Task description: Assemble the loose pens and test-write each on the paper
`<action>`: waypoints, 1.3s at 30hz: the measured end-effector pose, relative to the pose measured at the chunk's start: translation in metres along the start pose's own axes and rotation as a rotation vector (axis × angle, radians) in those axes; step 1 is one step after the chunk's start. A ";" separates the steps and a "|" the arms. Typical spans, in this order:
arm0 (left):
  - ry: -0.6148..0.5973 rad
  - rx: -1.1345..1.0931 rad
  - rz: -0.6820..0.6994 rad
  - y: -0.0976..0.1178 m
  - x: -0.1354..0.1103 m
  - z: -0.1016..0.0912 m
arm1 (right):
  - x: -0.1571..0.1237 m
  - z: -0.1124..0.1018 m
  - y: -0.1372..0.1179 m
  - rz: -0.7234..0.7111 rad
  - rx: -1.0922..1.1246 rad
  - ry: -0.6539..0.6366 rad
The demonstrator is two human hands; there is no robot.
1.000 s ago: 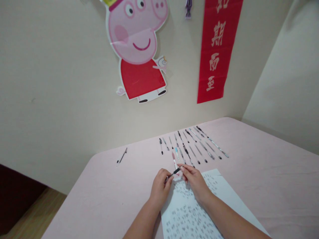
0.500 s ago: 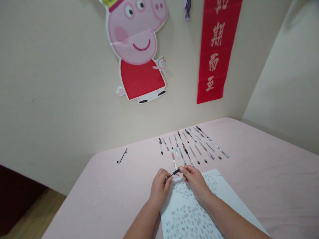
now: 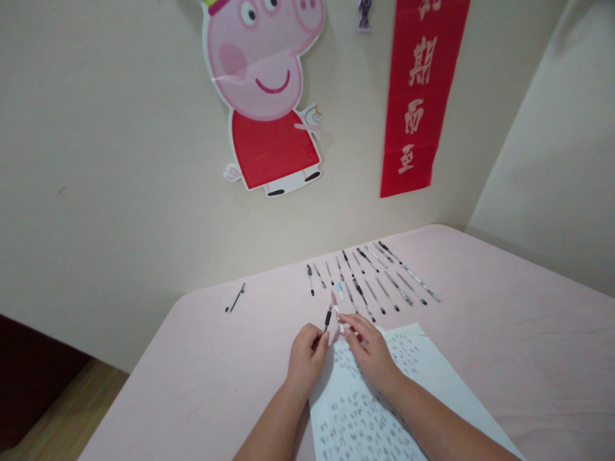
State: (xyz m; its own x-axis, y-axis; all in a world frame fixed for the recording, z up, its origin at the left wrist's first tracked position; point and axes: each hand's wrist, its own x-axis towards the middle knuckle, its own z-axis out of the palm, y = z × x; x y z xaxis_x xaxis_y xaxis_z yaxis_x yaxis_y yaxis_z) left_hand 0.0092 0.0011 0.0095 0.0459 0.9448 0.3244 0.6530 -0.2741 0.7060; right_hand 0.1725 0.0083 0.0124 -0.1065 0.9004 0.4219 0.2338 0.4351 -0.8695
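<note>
My left hand (image 3: 307, 355) is closed around a pen (image 3: 328, 317) with a black grip, its grip end pointing up and away from me. Close beside it, my right hand (image 3: 368, 349) has its index finger and thumb apart. Its fingertips reach over a pink-and-white pen (image 3: 335, 301) lying on the table; whether they touch it I cannot tell. Under my wrists lies a white sheet (image 3: 365, 416) covered in rows of handwriting.
Beyond my hands several pens (image 3: 377, 294) lie in two slanted rows on the pink tablecloth (image 3: 202, 371). One black pen (image 3: 236, 298) lies apart at the left. The wall behind carries a cartoon pig cutout (image 3: 273, 147) and a red banner (image 3: 410, 128).
The black-grip pen was slanted between both hands; my right hand has let go of it. In my left hand it has swung to point away from me.
</note>
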 end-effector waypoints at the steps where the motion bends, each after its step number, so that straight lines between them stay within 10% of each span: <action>1: -0.016 -0.002 0.008 0.001 0.000 0.000 | -0.001 0.000 0.000 -0.050 -0.030 -0.039; 8: -0.135 -0.044 0.096 0.007 -0.003 -0.002 | -0.003 0.005 0.009 -0.099 -0.080 -0.162; 19: -0.226 -0.114 0.031 -0.006 0.001 0.001 | 0.004 -0.002 0.011 0.260 0.154 0.129; 31: -0.375 -0.077 0.157 -0.011 0.003 -0.002 | -0.002 0.007 0.000 0.525 0.535 -0.079; 39: -0.377 -0.076 0.160 -0.013 0.003 0.001 | -0.020 -0.002 -0.002 0.392 0.170 -0.304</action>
State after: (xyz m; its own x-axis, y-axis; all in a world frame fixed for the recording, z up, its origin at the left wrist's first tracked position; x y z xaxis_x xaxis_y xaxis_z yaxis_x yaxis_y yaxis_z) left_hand 0.0017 0.0076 0.0010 0.4249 0.8850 0.1903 0.5581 -0.4217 0.7146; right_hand 0.1763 -0.0101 0.0062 -0.3242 0.9459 -0.0148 0.1553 0.0377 -0.9871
